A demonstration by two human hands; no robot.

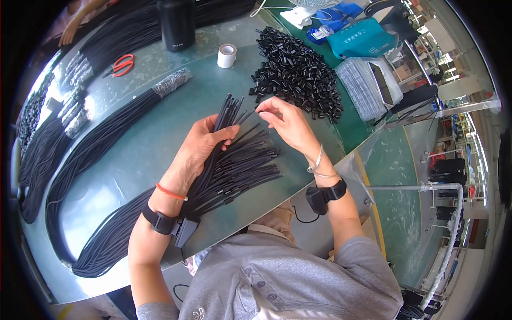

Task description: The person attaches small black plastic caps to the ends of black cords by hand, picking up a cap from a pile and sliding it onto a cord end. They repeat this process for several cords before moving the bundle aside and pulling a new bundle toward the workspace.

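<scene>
My left hand (201, 141) is closed around a bundle of black cords (226, 112), whose ends point up and away from me. To its right, my right hand (290, 125) pinches the tip of a single thin black cord (248, 115) between thumb and forefinger. Whether a small piece sits on that tip is too small to tell. Below the hands, more loose cord ends (250, 160) fan out over the table, some with short black sleeves on them. The lengths of these cords loop away to the left. Beyond my right hand lies a heap of short black tubes (296, 74).
A tied cord bundle (106, 133) curves along the left, its end wrapped in clear film (172, 82). Farther off are red-handled scissors (123, 65), a white tape roll (226, 56), a black bottle (176, 26), a teal bag (362, 38) and a person's hand (68, 34).
</scene>
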